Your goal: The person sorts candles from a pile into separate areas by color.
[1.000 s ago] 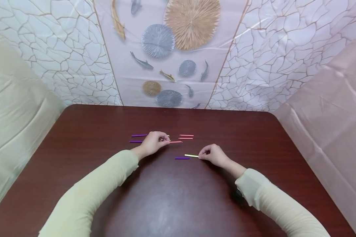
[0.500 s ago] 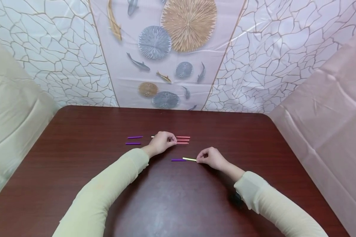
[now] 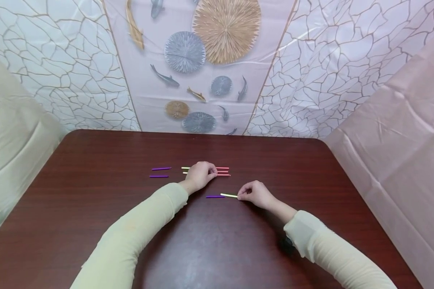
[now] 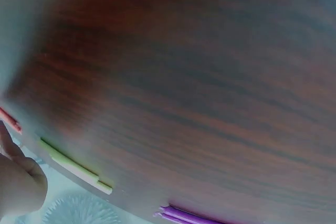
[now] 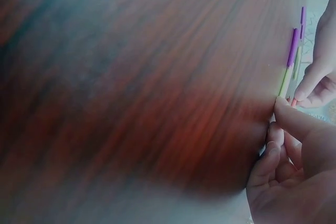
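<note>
In the head view my left hand (image 3: 201, 176) pinches the nearest of three red sticks (image 3: 224, 175), which are thin and lie parallel, close together. Its knuckles cover parts of the other two. My right hand (image 3: 256, 194), lower and to the right, pinches one end of a yellow-green stick (image 3: 229, 195) between thumb and fingertips. That stick's far end overlaps the end of a purple stick (image 3: 215, 197) on the table. From the right wrist, my thumb and fingers (image 5: 302, 124) show at the yellow-green stick (image 5: 284, 82), in line with the purple one (image 5: 293, 48).
Two purple sticks (image 3: 159, 176) lie apart at the left. Two yellow-green sticks (image 3: 185, 167) reach out from behind the left hand. All lie on a dark red-brown table (image 3: 105, 192), with a patterned cloth (image 3: 199, 96) behind it and pale drapes at both sides.
My left hand has moved right with the red stick, bringing it alongside the other two red ones. The right hand's yellow-green stick has come down to the purple stick's end. The head view has shifted slightly.
</note>
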Demonstrator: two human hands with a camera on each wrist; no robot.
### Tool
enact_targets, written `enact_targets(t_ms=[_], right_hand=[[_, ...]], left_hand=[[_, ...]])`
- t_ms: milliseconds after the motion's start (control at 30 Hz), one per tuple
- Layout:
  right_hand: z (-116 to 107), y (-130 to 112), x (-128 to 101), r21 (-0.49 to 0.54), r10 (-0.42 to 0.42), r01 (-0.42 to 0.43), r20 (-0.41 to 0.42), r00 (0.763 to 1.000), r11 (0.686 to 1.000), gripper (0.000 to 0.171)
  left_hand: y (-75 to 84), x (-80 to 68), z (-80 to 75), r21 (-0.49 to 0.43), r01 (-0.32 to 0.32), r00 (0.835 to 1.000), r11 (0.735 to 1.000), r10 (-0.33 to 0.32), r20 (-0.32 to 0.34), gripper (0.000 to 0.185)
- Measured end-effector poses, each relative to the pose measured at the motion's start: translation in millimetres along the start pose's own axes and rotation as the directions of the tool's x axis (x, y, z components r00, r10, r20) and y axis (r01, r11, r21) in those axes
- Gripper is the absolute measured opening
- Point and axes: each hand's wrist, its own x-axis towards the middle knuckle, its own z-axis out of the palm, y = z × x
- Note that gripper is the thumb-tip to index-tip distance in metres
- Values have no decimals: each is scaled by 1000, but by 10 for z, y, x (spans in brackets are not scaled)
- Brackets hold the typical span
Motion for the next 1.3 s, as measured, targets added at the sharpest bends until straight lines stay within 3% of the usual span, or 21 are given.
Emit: enact_targets(t_ms=[567, 767, 1000, 1133, 1300], right_hand=[[43, -28, 16, 11, 0, 0, 12, 1000, 1000, 7], [51, -9, 23, 14, -1, 0, 15, 1000, 1000, 7], [31, 6, 29, 4, 8, -8, 16, 1000, 1000, 7], [11, 15, 29, 3, 5, -5, 13, 1000, 1000, 8], [-8, 29, 30, 0, 1, -1, 11, 1000, 1000, 8]], left_hand=[[-34, -73, 17, 52, -12, 1000, 999, 13, -24, 4], [-31, -153, -101, -97, -17, 1000, 995, 16, -14, 6], [-128, -369, -151, -281, -100, 992, 955, 118, 49, 9], [-197, -500, -127, -325, -91, 987, 941, 128, 95, 12], [-221, -591, -90, -310, -75, 986, 948, 118, 122, 14]])
